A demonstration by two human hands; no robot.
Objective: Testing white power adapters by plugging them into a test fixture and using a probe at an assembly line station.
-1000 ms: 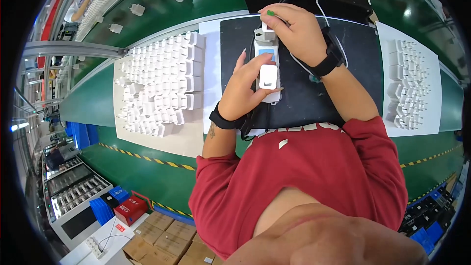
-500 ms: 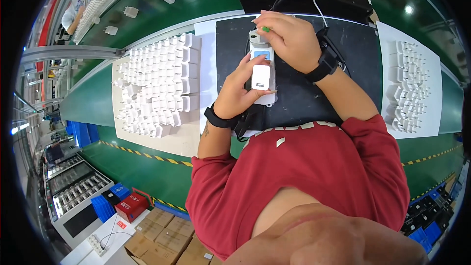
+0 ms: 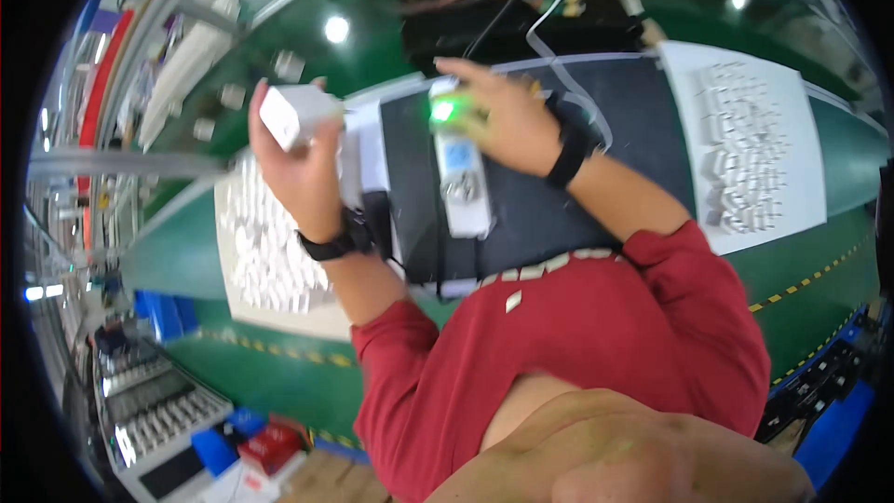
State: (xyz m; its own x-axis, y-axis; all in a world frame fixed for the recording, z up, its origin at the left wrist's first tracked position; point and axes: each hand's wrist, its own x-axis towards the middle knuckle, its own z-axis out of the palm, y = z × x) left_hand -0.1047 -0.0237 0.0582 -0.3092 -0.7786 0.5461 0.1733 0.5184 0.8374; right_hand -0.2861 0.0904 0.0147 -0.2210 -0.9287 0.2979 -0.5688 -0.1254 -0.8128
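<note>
My left hand (image 3: 303, 154) is raised over the white chargers on the left. Its thumb and fingers are closed on a white plug-in charger (image 3: 296, 115). Over the upper end of a white power strip (image 3: 470, 214), my right hand (image 3: 512, 121) is bent, its fingertips at a small piece glowing bright green (image 3: 445, 111). Blur and glare hide the exact shape of that piece and what sits under it. The strip lies on a black mat (image 3: 577, 191), with a bare socket showing midway along it.
Rows of white chargers (image 3: 270, 251) stand on a board at the left. Several more, prongs showing, stand on a white sheet (image 3: 684, 112) at the right. Beyond the mat lie a black box (image 3: 447, 33) and a white cable (image 3: 559, 56). A metal rail (image 3: 130, 163) crosses at the left.
My left hand has moved left and away from the strip, carrying a white charger. The piece at my right fingertips now glows green. The whole view has shifted and tilted.
</note>
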